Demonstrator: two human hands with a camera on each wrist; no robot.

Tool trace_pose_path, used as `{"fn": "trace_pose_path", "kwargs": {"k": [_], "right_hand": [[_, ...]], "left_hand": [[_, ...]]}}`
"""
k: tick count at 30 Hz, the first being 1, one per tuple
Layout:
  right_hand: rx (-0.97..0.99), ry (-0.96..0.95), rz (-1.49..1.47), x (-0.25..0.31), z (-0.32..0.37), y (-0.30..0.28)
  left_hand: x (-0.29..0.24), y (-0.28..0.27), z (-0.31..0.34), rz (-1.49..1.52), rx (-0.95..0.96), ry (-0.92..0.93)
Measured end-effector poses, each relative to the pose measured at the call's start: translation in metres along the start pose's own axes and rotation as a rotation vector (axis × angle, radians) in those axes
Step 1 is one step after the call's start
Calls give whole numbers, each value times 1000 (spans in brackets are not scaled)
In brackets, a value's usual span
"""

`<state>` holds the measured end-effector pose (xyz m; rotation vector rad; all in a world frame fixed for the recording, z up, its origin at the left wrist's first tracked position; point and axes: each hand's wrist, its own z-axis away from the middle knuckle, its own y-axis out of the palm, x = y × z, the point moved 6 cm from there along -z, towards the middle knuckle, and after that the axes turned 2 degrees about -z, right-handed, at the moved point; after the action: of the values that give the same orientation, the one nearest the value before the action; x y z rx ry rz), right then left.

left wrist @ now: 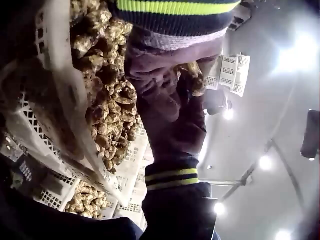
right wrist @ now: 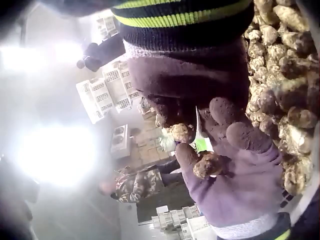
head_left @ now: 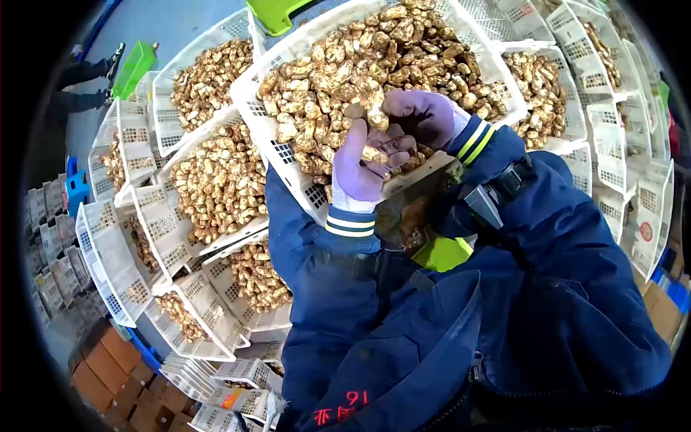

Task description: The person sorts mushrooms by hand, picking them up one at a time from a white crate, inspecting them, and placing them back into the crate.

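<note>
Both hands wear soil-stained purple gloves and meet over the near side of a white crate (head_left: 248, 97) heaped with knobbly brown-and-cream mushrooms (head_left: 410, 43). My right hand (head_left: 430, 117) pinches one pale mushroom (head_left: 376, 115) at its fingertips; the same mushroom (right wrist: 181, 132) shows below the fingers in the right wrist view. Just below and left, my left hand (head_left: 360, 167) is turned palm up, thumb raised, with another mushroom (right wrist: 206, 165) held between thumb and fingers. In the left wrist view the hands overlap, and the left glove (left wrist: 160, 55) partly hides the grip.
More mushroom-filled crates stand left (head_left: 216, 180) and right (head_left: 540, 93). A green scoop-like piece (head_left: 277, 14) lies beyond the main crate, and a green container (head_left: 134, 70) stands far left near a person's legs (head_left: 86, 75). Cardboard boxes (head_left: 108, 363) are stacked lower left.
</note>
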<state>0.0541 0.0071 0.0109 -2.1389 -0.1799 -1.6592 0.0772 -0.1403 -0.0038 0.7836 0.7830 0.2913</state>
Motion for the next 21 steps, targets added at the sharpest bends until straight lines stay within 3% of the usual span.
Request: {"fn": "trace_pose_path", "kwargs": {"k": [3,4,7,8,9,12,13,14,16,17,19,21], "right_hand": [[95,207,-93,13,-8,7],[157,418,-38,10,-10,11],[-324,481,-591,9,-6,14],[-301,377,-426,6,-8,5],[-282,402,-356,8,-9,5],[-332,604,-278,4,-8,0],[-449,603,-479,-9,-4,-2],[-457,576,-433,-11,0,-10],[-438,546,-505,-17,7,-27],[-531,525,-523,-21,13,-33],[-482,406,-327,-18,16,-46],[-483,377,-399,-23,17,-50]], "left_hand": [[4,-7,0,-151,-12,63],[6,-12,0,-216,-24,95],[7,-21,-5,-342,-131,159],[7,-23,-5,-357,-172,176],[5,-20,-5,-428,-110,175],[14,-17,-7,-187,-166,36],[14,-13,-11,-120,-41,-14],[20,-17,-16,183,154,-50],[8,1,-8,275,201,-3],[4,5,-6,303,232,29],[3,3,-7,172,207,100],[2,0,-7,72,164,157]]}}
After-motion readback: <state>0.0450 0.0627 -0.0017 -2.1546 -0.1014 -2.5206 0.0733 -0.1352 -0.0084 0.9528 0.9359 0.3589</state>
